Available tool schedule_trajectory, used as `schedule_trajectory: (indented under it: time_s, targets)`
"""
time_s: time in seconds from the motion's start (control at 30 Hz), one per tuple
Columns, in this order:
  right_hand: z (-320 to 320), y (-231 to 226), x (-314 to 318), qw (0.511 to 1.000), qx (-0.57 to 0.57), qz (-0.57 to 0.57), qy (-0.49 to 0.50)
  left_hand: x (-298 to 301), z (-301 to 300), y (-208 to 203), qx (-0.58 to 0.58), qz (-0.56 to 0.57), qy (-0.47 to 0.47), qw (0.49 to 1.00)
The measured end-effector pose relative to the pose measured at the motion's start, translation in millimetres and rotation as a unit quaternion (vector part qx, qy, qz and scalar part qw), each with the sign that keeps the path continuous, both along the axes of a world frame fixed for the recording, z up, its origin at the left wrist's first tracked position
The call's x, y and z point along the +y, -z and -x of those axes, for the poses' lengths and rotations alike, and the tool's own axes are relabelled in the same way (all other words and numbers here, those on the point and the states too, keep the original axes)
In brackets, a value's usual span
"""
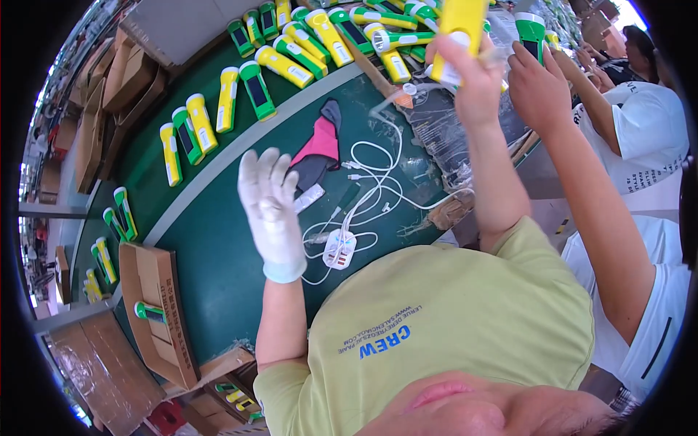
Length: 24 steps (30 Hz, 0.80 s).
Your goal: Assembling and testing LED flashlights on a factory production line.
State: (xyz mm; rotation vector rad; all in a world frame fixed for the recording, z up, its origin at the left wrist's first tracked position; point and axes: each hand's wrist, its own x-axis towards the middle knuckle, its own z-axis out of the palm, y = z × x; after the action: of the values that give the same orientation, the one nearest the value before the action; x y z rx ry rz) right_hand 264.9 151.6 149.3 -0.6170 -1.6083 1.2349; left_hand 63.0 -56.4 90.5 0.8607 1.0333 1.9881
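Note:
My left hand (270, 211), in a white glove, is raised over the green table with its fingers apart and nothing in it. Up at the top right, my bare right hand (474, 81) is closed around a yellow flashlight (462, 25), blurred in part by motion. Just beside it, a co-worker's hand (539, 91) grips a green flashlight (530, 33). Below my left hand's fingers lie a pink and grey cloth piece (320, 145) and a white multi-port USB charger (339, 249), from which several white cables (378, 182) run across the table.
Many yellow and green flashlights (291, 62) lie on the green belt (156, 145) along the far side. An open cardboard box (156, 320) with one green flashlight (150, 312) stands at the left. Worn cardboard (452, 138) covers part of the table's right. Co-workers (640, 138) sit at the right.

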Motion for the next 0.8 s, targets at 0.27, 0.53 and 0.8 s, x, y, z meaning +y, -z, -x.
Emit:
schedule_trajectory:
  time_s: [0.27,0.53,0.8]
  targets:
    - [11,8,137,0.744,-0.603,-0.136,0.254,31,39,24,0.11,0.197,-0.017,0.974]
    - [28,12,198,0.802,-0.543,-0.109,0.223,72,130,66,0.187,0.309,-0.1,0.927]
    - [19,13,37,0.927,-0.299,-0.225,-0.005,100,153,66,0.094,0.291,-0.18,0.935]
